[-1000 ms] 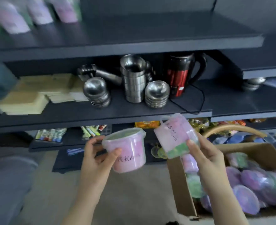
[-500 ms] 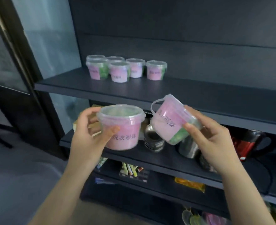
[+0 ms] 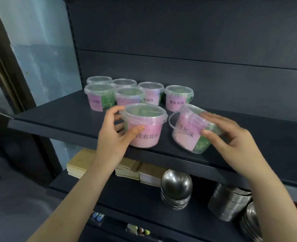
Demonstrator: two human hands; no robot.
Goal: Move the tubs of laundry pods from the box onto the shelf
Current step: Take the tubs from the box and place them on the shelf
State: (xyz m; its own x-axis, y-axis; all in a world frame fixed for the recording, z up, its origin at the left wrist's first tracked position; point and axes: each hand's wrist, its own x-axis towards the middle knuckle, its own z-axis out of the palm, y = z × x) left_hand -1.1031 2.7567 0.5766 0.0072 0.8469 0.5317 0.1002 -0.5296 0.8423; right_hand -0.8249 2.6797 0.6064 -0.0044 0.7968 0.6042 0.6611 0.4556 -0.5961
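A: Status?

B: The view has swung up from the box to the top shelf (image 3: 65,119). Half a second ago both tubs were in the air in front of the lower shelves. Now they're at this shelf's near edge. The box is out of view.

A: Hands?

B: Left hand (image 3: 116,135) wraps the left tub (image 3: 144,128), thumb on the near label, fingers round the far side. Tub upright, lid on. Right hand (image 3: 231,137) grips the right tub (image 3: 191,135), thumb near, fingers over the far side. That one is tilted, lid leaning left, handle loop sticking out left.

A: Set down yet?

B: Can't tell. Both bases are level with the shelf's front lip, contact not visible. Neither hand has let go.

A: Room?

B: Six tubs (image 3: 135,95) already stand far-left in two rows, just behind the left tub. Bare shelf to the right.

A: Meaning?

B: I'd call it the placing step for tubs seven and eight. The right tub needs righting first, or it could roll off the lip.
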